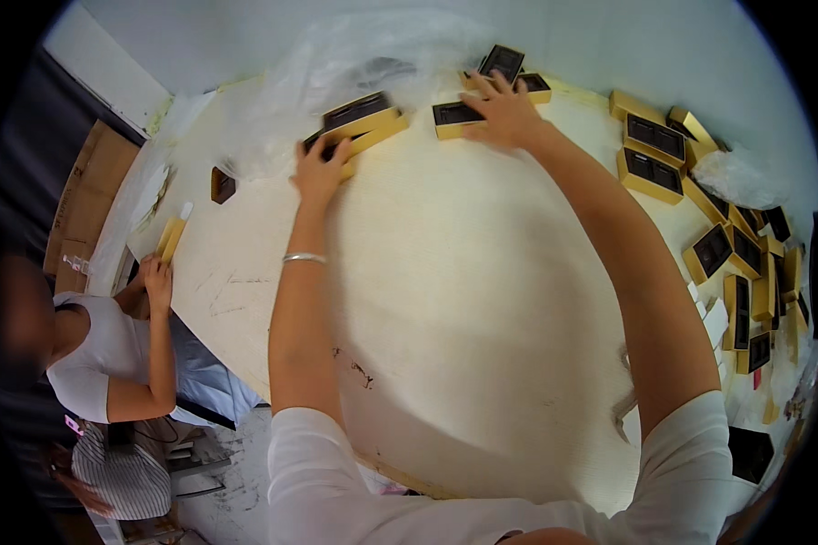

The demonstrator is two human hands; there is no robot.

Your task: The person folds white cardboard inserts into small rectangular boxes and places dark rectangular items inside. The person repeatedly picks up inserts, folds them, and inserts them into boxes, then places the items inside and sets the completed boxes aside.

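My left hand (319,174), with a bangle on its wrist, is at the far side of the table. Its thumb and fingers are round the near end of a yellow open box with a black insert (365,138). A second such box (355,111) lies on top of it, slightly blurred. To the right, my right hand (507,116) is stretched out with fingers spread. It reaches over the right end of another yellow box with a black insert (455,119). Just beyond its fingertips are more of these boxes, one black-topped one (502,62) tilted on another (533,86).
Many similar boxes (653,138) are piled along the right edge, with crumpled clear plastic (741,177). Plastic sheeting (282,86) lies at the back. A small dark piece (222,185) sits at the left. A co-worker (109,354) at the left edge handles a yellow piece (170,239).
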